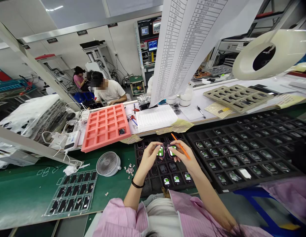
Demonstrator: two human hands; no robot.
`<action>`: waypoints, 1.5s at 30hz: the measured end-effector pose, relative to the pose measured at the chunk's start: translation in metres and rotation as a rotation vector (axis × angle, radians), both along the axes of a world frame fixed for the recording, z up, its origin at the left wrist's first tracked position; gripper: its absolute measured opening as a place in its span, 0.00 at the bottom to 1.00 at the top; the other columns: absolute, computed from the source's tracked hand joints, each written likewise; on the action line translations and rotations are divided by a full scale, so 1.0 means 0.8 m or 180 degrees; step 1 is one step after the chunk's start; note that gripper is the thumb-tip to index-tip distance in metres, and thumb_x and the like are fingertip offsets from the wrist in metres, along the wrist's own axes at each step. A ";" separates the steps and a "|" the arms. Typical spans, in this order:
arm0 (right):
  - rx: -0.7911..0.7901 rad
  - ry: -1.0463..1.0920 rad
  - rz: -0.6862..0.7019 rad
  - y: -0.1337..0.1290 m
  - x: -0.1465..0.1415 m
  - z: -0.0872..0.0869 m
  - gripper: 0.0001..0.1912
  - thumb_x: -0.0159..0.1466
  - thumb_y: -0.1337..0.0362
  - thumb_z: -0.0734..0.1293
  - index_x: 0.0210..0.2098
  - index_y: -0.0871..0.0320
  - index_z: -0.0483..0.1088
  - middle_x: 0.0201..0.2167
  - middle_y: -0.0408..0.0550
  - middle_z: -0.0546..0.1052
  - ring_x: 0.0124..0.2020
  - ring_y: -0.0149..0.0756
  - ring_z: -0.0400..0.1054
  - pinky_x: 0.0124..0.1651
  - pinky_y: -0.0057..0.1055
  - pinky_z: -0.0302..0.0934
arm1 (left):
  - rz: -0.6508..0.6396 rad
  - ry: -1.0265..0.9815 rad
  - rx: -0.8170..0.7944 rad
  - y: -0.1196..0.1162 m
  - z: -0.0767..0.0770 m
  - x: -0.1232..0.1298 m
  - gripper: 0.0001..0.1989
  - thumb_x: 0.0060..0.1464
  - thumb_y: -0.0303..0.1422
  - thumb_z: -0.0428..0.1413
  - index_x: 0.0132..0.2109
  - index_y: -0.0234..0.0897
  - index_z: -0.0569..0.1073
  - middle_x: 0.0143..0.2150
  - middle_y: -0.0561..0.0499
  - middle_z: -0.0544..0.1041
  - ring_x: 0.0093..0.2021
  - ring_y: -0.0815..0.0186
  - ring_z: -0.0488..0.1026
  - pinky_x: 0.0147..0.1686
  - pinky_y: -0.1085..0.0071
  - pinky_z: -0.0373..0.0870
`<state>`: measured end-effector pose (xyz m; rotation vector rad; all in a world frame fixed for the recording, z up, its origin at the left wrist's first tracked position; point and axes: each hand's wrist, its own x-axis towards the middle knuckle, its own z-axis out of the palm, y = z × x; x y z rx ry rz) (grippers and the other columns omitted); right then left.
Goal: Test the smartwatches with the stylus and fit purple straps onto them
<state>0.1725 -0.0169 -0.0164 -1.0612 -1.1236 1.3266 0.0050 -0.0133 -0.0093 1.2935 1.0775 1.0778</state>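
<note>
Above a black tray (149, 182) of watch-like devices, my left hand (150, 157) is closed on a small device (160, 151) whose screen glows green and white. Close beside it on the right, my right hand (186, 155) grips a second lit device (172, 150). An orange pen-like stick (180, 145) also rests in my right hand, angled up and to the left. Both screens face up toward the camera. Along the tray's near row, several devices (177, 179) show lit green and white screens; others there are dark.
A larger black tray (215, 169) of devices lies right. Left are a small fan (108, 164), a clear tray (73, 192) of black parts and a pink tray (105, 126). Printed sheets (189, 33) hang ahead. A person (109, 90) sits beyond the shelf.
</note>
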 end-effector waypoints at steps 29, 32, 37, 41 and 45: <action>0.0211 0.0114 0.0184 -0.004 0.007 0.003 0.14 0.62 0.53 0.65 0.42 0.53 0.68 0.29 0.42 0.71 0.22 0.32 0.70 0.18 0.26 0.57 | 0.0083 -0.0147 0.0103 -0.002 0.008 -0.001 0.20 0.54 0.47 0.55 0.46 0.36 0.71 0.35 0.51 0.71 0.32 0.70 0.68 0.29 0.76 0.69; 0.0210 0.0101 0.0196 -0.005 0.005 0.004 0.14 0.62 0.53 0.65 0.42 0.54 0.68 0.29 0.43 0.72 0.22 0.31 0.69 0.18 0.27 0.57 | 0.0202 -0.0144 0.0144 -0.001 0.007 0.001 0.20 0.52 0.48 0.57 0.42 0.35 0.71 0.34 0.51 0.71 0.31 0.71 0.68 0.28 0.76 0.68; 0.0188 0.0123 0.0174 -0.004 0.006 0.003 0.14 0.62 0.53 0.65 0.42 0.54 0.69 0.29 0.42 0.72 0.21 0.31 0.69 0.18 0.26 0.56 | 0.0224 -0.0118 0.0085 0.001 0.004 -0.001 0.21 0.54 0.50 0.54 0.44 0.35 0.72 0.31 0.53 0.70 0.25 0.73 0.66 0.20 0.79 0.61; 0.0180 0.0129 0.0072 -0.003 0.008 0.000 0.14 0.62 0.53 0.65 0.42 0.55 0.69 0.30 0.43 0.72 0.22 0.30 0.69 0.19 0.26 0.57 | 0.0186 -0.0067 0.0159 0.002 0.001 -0.006 0.23 0.57 0.49 0.52 0.52 0.37 0.71 0.33 0.53 0.70 0.20 0.78 0.58 0.18 0.78 0.55; 0.0212 0.0136 0.0022 0.000 0.010 -0.005 0.15 0.61 0.52 0.65 0.42 0.55 0.69 0.31 0.44 0.73 0.21 0.31 0.69 0.17 0.26 0.57 | 0.0123 -0.0134 0.0181 0.003 0.000 -0.007 0.24 0.56 0.48 0.53 0.54 0.37 0.69 0.34 0.52 0.69 0.22 0.77 0.59 0.18 0.78 0.57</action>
